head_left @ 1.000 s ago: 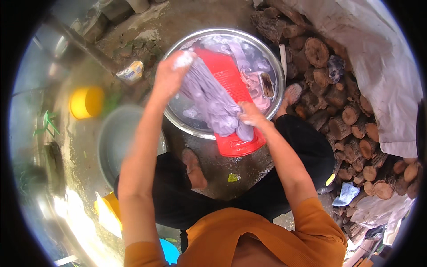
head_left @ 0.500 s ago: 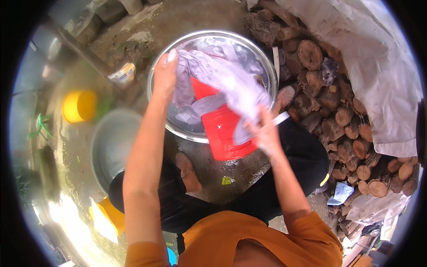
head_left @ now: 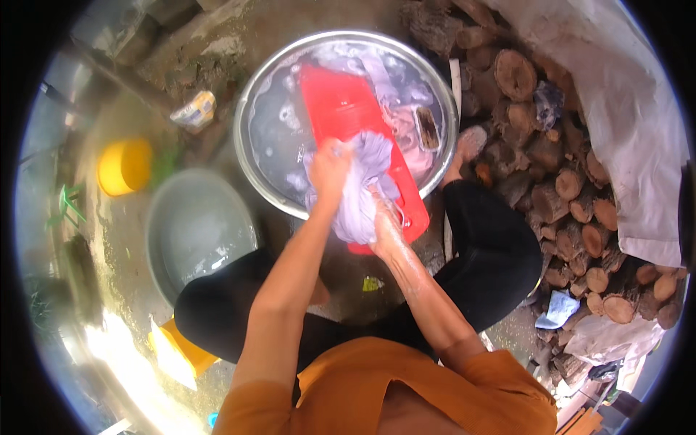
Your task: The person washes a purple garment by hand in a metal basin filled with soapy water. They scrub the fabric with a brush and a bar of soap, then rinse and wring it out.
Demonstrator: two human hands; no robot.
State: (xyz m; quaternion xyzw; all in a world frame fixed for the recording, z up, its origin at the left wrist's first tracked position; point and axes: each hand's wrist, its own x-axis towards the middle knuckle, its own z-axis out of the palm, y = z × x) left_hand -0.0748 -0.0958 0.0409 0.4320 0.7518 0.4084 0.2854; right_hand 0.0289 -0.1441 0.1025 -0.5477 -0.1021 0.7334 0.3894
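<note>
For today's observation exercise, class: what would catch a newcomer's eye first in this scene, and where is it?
The bright red washboard leans in the big metal basin of soapy water at top centre. Both hands, left hand and right hand, clutch a bunched pale purple cloth at the board's lower end. A stack of cut logs fills the right side, and a yellow tub glows at the left.

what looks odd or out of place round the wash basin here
Little stands out. The red washboard sits tilted, its lower end sticking out over the metal basin rim. A crumpled wrapper lies on the wet ground left of the basin.
</note>
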